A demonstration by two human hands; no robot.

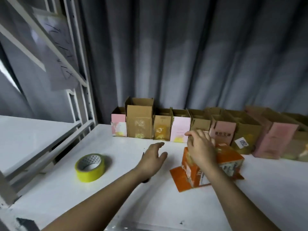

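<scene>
Right grip (pixel 200 147) atop orange box (pixel 231 161)

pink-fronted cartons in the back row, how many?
4. Left-end pink carton; pale pink carton just left of the right hand; printed pink carton behind that hand; large pink carton toward the right. The blurred right end may hide more.

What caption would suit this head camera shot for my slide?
Right hand atop an orange box, left hand open over the white table, yellow tape roll nearby, open cartons lined behind.
</scene>
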